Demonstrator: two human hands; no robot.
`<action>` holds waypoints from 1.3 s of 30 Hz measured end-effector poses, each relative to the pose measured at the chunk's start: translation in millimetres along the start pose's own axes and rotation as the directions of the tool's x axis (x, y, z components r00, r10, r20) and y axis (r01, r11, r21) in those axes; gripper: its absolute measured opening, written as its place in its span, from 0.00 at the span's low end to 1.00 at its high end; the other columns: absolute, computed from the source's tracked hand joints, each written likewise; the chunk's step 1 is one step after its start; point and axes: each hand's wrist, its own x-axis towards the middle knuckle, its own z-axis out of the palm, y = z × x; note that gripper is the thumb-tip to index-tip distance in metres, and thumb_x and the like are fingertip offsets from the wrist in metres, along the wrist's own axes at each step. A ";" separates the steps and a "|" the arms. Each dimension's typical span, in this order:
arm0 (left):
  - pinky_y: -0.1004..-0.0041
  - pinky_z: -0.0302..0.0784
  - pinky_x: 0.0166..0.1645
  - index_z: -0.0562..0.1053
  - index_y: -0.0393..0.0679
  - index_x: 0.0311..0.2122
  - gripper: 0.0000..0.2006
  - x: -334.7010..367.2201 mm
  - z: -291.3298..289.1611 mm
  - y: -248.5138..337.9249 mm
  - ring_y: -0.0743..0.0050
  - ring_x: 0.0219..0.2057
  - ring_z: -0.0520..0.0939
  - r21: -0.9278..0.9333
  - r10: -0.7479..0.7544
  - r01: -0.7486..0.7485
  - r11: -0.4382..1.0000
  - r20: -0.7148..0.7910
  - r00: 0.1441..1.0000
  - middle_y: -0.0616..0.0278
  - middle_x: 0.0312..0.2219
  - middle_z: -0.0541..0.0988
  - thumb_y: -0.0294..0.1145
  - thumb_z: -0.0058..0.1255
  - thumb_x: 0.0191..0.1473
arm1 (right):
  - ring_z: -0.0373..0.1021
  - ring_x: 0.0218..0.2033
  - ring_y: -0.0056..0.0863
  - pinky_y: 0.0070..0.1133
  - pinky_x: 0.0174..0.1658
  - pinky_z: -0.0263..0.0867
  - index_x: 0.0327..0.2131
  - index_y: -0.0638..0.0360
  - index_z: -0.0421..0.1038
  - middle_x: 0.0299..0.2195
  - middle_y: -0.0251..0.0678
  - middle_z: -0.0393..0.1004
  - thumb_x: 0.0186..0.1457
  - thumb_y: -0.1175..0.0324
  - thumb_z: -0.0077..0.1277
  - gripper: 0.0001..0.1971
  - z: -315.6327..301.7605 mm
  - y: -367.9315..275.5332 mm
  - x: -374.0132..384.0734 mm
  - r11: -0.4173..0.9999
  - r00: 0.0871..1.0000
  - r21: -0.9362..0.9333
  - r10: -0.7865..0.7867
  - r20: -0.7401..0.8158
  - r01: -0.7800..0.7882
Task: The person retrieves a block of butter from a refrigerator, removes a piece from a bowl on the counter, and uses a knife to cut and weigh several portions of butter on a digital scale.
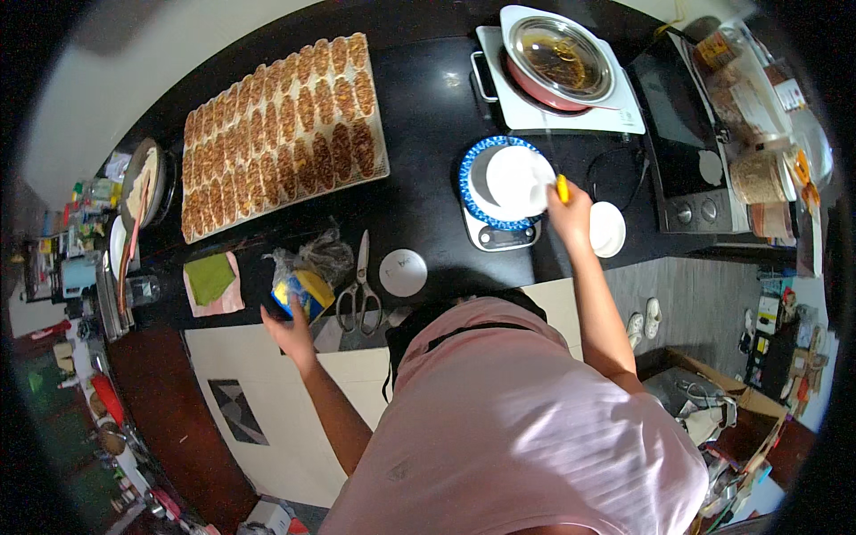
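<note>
My left hand (290,334) is at the counter's front edge, its fingers closed on a yellow and blue packet (308,292). Crumpled clear plastic (325,252) lies against the packet. Over on the right, my right hand (571,217) grips a utensil by its short yellow handle (563,188); its working end is hard to make out against the white. Just left of that hand, a white bowl (515,174) sits in a blue-patterned plate (473,207) on a kitchen scale (513,239). Scissors (360,299) and a white round lid (403,273) lie between my hands.
A tray (385,169) of brown-topped oval pieces fills the back left. A glass-lidded red pot (560,67) stands on a white hot plate (624,111) at the back. White dishes (607,230), a microwave oven (687,134), a pan (143,183) and a green cloth (210,278) are around.
</note>
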 end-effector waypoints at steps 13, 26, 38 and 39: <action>0.69 0.70 0.42 0.63 0.42 0.54 0.40 6.6 -10.0 27.0 0.68 0.46 0.74 -0.103 -0.570 0.708 0.699 0.517 0.638 0.58 0.47 0.72 0.61 0.60 0.43 | 0.74 0.22 0.37 0.28 0.28 0.67 0.27 0.65 0.74 0.19 0.46 0.74 0.55 0.60 0.52 0.15 17.1 -10.4 -8.6 0.992 0.988 0.112 0.074 -0.132 -0.060; 0.83 0.59 0.20 0.74 0.44 0.35 0.25 14.3 -9.5 24.5 0.84 0.15 0.67 -0.329 -0.544 0.774 0.542 0.564 0.621 0.71 0.19 0.72 0.57 0.62 0.42 | 0.74 0.24 0.43 0.35 0.31 0.69 0.60 0.53 0.57 0.26 0.49 0.76 0.60 0.55 0.44 0.27 119.1 -38.9 -131.0 0.963 0.604 0.266 -0.185 0.775 -0.046; 0.62 0.76 0.50 0.62 0.41 0.55 0.26 -12.5 -42.8 -4.5 0.58 0.51 0.75 -0.782 -0.261 0.599 0.174 0.550 0.794 0.54 0.52 0.71 0.44 0.49 0.56 | 0.73 0.25 0.23 0.21 0.29 0.71 0.64 0.53 0.47 0.31 0.39 0.75 0.63 0.62 0.41 0.28 174.9 -83.7 -154.9 0.889 0.509 0.371 -0.195 0.838 -0.269; 0.61 0.75 0.51 0.62 0.41 0.56 0.27 -16.7 -46.6 5.2 0.58 0.51 0.74 -0.779 -0.261 0.602 0.174 0.553 0.792 0.55 0.52 0.71 0.46 0.48 0.56 | 0.73 0.25 0.23 0.22 0.29 0.71 0.64 0.53 0.48 0.31 0.39 0.75 0.63 0.62 0.42 0.28 177.0 -87.5 -154.5 0.888 0.516 0.382 -0.208 0.831 -0.258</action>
